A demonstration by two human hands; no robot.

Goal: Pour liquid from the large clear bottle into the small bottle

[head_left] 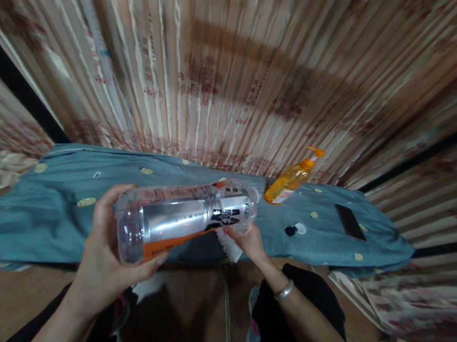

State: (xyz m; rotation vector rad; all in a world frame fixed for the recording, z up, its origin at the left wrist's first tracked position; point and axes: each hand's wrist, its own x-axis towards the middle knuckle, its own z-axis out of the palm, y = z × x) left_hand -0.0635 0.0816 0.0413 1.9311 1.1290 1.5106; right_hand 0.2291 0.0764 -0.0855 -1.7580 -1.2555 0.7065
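On the left, the left hand (107, 246) has its thumb and fingers clamped around one end of a large clear bottle (185, 217), which lies sideways in the air over the front half of the teal cloth (70, 174), left of its middle. The plastic looks smooth and thin, so a loose grip could let it roll, and too hard a squeeze could dent it. At the bottle's other end, the right hand (250, 241) touches the lower side, a white tissue (230, 246) hanging beneath; whether its fingers are fully closed I cannot tell. That frayed tissue could slip between skin and plastic and spoil the hold. Just beyond, the orange pump bottle (288, 183) stands near the back edge; a swing rightward could topple it. Further right lie a small black object (290, 230), a white disc (300, 228) and, by the right end, a dark phone (350, 221), all exposed to a spill if the pump bottle falls and leaks.
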